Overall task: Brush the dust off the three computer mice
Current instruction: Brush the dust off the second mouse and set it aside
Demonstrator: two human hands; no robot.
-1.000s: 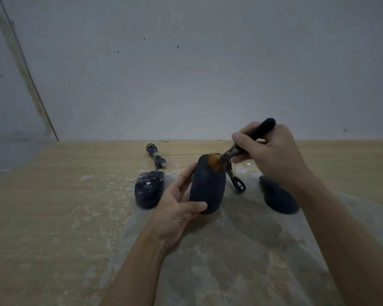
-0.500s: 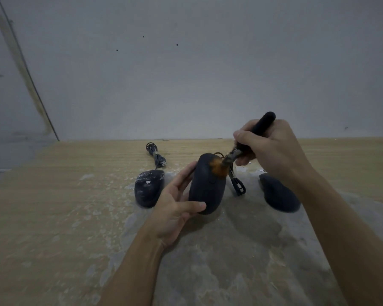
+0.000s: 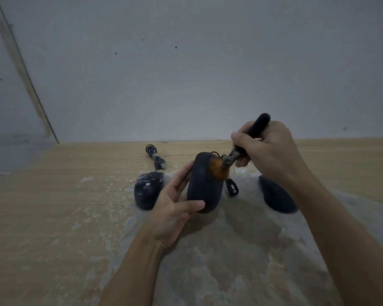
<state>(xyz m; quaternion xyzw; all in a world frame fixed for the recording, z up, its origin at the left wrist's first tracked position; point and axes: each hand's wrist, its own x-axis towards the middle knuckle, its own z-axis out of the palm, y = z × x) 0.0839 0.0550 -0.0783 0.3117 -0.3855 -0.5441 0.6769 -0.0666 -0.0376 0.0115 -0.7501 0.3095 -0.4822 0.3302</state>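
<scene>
Left hand: grip grasping the middle mouse, thumb curled over its near end, fingers along its left side.
Middle mouse: dark, held tilted with its far end raised, between the two other mice.
Right hand: grip clenched round the brush handle.
Brush: black handle pointing up and away; orange bristles pressed on the far right part of the middle mouse.
Left mouse: lies on the bench, streaked with pale dust, just beside the left hand's fingers.
USB cable: coiled behind the left mouse, plug showing.
Right mouse: on the bench, partly hidden by the right wrist.
Bench: wood-grain surface with a grey, dusty patch under the mice.
Wall: plain grey, behind the bench.
</scene>
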